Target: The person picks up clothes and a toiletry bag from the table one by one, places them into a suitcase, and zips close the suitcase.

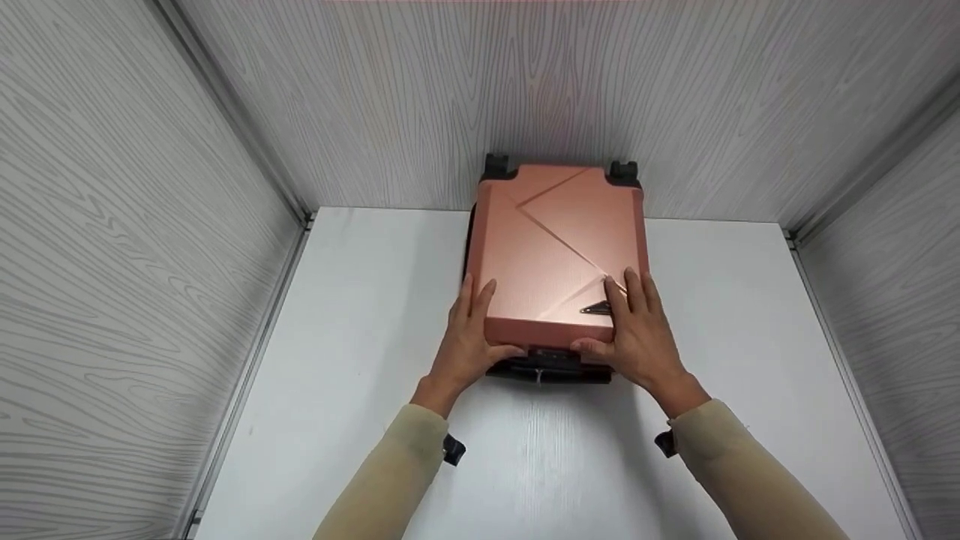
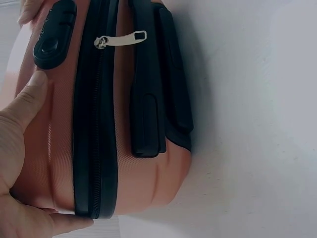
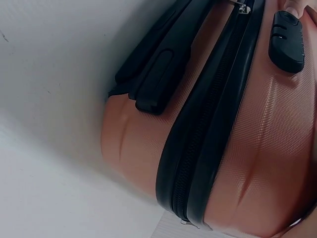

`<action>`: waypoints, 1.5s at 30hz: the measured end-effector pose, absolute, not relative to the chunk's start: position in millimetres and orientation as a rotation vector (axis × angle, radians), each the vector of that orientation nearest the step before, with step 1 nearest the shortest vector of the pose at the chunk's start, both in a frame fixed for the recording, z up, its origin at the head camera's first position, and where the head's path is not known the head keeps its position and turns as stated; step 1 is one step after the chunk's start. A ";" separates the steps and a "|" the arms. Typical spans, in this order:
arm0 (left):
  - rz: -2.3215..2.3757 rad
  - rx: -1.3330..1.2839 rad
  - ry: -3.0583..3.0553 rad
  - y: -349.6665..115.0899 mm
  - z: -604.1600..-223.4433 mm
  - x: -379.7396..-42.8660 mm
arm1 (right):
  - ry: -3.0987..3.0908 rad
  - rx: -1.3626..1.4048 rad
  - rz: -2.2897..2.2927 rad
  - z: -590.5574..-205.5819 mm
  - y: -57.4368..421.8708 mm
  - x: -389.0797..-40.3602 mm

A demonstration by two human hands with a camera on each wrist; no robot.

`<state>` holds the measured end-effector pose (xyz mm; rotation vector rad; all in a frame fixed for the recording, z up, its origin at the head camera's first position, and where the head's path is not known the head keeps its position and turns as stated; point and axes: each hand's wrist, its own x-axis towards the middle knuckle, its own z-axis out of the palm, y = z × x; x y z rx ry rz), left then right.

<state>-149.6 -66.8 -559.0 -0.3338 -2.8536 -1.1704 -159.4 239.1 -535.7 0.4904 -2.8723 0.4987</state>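
A rose-gold hard-shell suitcase [image 1: 559, 240] lies flat, its wheels at the far end and its handle end facing me. My left hand [image 1: 466, 341] rests on the near left corner, fingers fairly straight along the top and side, thumb on the end face. At the near right corner, my right hand [image 1: 637, 337] lays extended fingers over the top, partly covering a small dark triangular badge [image 1: 596, 308]. Its thumb touches the end face. Between the thumbs is a black combination lock [image 2: 55, 34]. The black zipper [image 2: 96, 134] appears closed, with a silver pull [image 2: 124, 39].
The suitcase lies on a white tabletop [image 1: 360, 300], its black wheels [image 1: 496, 165] close to the grey wood-grain back panel [image 1: 420, 97]. Similar panels stand at left [image 1: 112, 225] and right [image 1: 892, 247]. A black carry handle [image 2: 147, 84] is on the suitcase's near end.
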 end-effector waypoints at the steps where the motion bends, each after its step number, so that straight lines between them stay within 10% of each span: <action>1: -1.169 -0.335 -2.853 -66.6 -559.2 -149.5 | -2.867 0.501 0.507 -535.7 239.7 -159.6; 45: -0.748 -0.355 -2.477 -16.4 -594.6 -85.5 | -2.997 0.619 0.548 -523.0 253.9 -165.4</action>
